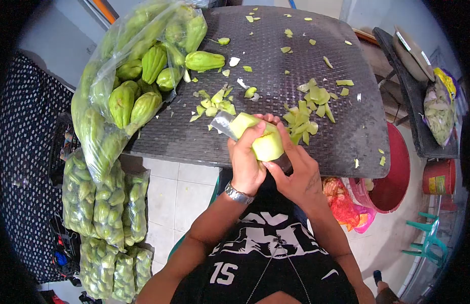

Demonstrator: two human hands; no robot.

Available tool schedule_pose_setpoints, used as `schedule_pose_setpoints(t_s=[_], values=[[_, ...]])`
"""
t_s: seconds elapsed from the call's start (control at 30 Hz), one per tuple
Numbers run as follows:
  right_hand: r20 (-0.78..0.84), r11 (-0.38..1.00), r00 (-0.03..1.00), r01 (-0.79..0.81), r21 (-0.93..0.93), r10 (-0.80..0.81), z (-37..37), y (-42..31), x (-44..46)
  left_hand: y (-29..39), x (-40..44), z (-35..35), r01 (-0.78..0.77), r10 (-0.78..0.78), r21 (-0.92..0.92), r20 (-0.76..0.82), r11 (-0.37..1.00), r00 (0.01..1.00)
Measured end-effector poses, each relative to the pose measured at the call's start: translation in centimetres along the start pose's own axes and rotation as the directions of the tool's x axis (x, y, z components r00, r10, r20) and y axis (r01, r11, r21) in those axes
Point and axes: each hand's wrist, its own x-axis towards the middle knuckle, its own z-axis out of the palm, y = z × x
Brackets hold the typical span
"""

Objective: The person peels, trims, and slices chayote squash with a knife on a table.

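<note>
Above the table's near edge, my left hand (246, 154), with a metal watch on its wrist, is closed around a peeled pale-green chayote (269, 146), its thumb on top. My right hand (298, 169) is closed at the chayote's right side, fingers curled over the far side and thumb near the bottom. A knife's wide blade (223, 123) sticks out to the left from behind the chayote. The knife's handle is hidden, apparently in my right fingers. Peel pieces (300, 119) lie just beyond my hands, with another peel pile (214, 104) to the left.
A large clear bag of unpeeled chayotes (121, 99) lies across the left of the dark woven table (265, 50). One whole chayote (205, 61) sits beside its opening. More filled bags (109, 202) stand on the floor at left. A red tub (394, 172) is below the table's right side.
</note>
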Motion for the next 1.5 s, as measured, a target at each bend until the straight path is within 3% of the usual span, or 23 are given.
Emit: schedule_pose_setpoints(t_s=[0.13, 0.23, 0.33, 0.43, 0.5, 0.67, 0.7, 0.8, 0.83, 0.93, 1.03, 1.13, 1.37, 1.43, 1.5], values=[[0.012, 0.998, 0.998, -0.054, 0.023, 0.054, -0.2, -0.6, 0.2, 0.1, 0.0, 0.2, -0.022, 0.021, 0.009, 0.026, 1.0, 0.999], [-0.126, 0.999, 0.992, 0.004, 0.042, 0.001, 0.7, -0.4, 0.2, -0.5, 0.1, 0.2, -0.095, 0.1, -0.089, 0.051, 0.991, 0.994], [-0.086, 0.988, 0.991, -0.093, 0.123, 0.104, 0.0, -1.4, 0.6, -0.3, -0.2, 0.5, -0.124, 0.121, -0.036, -0.063, 0.992, 0.991], [-0.036, 0.999, 0.999, -0.039, 0.013, 0.04, -0.5, -1.1, 0.6, 1.5, -0.9, 0.8, 0.039, -0.039, -0.07, -0.003, 0.997, 0.999], [0.05, 0.998, 0.998, -0.034, -0.061, 0.037, -2.2, -1.0, 0.8, 4.1, -0.8, -0.9, 0.219, -0.216, 0.001, 0.166, 0.976, 0.962], [0.295, 0.976, 0.955, 0.092, -0.197, -0.031, -6.1, 0.0, 1.9, 7.8, 1.0, -5.8, 0.43, -0.511, 0.277, 0.428, 0.859, 0.745], [0.322, 0.977, 0.945, 0.113, -0.18, -0.05, -6.4, 0.1, 2.3, 7.3, 1.0, -5.8, 0.488, -0.538, 0.233, 0.45, 0.841, 0.713], [0.338, 0.982, 0.931, 0.172, -0.073, -0.138, -6.8, -0.1, 3.1, 4.7, 0.3, -5.6, 0.43, -0.385, 0.071, 0.59, 0.9, 0.709], [0.329, 0.982, 0.929, 0.188, -0.031, -0.168, -6.9, -0.1, 3.4, 4.5, 0.6, -4.7, 0.47, -0.375, 0.033, 0.652, 0.882, 0.659], [0.328, 0.98, 0.926, 0.199, -0.009, -0.186, -7.2, 0.3, 3.7, 4.6, -0.5, -2.6, 0.492, -0.434, 0.029, 0.521, 0.87, 0.736], [0.426, 0.993, 0.9, 0.115, -0.017, -0.097, -7.7, 0.2, 4.1, 4.0, -1.3, -1.8, 0.371, -0.358, 0.052, 0.413, 0.927, 0.837], [0.291, 0.978, 0.933, 0.194, 0.083, -0.21, -6.5, 0.7, 4.0, 3.3, -1.5, -1.6, 0.293, -0.275, 0.017, 0.403, 0.956, 0.873], [0.234, 0.994, 0.969, 0.064, 0.083, -0.082, -5.2, 0.1, 3.3, 0.0, -2.7, -1.0, -0.005, 0.018, -0.048, 0.273, 0.999, 0.962], [0.24, 0.998, 0.97, 0.011, 0.057, -0.024, -5.3, 0.2, 3.0, 0.8, -2.4, -1.0, 0.046, -0.049, 0.019, 0.317, 0.999, 0.947], [0.253, 0.996, 0.964, 0.066, 0.052, -0.077, -6.0, -0.1, 3.0, 2.0, -1.8, -1.5, 0.137, -0.145, 0.05, 0.411, 0.989, 0.9]])
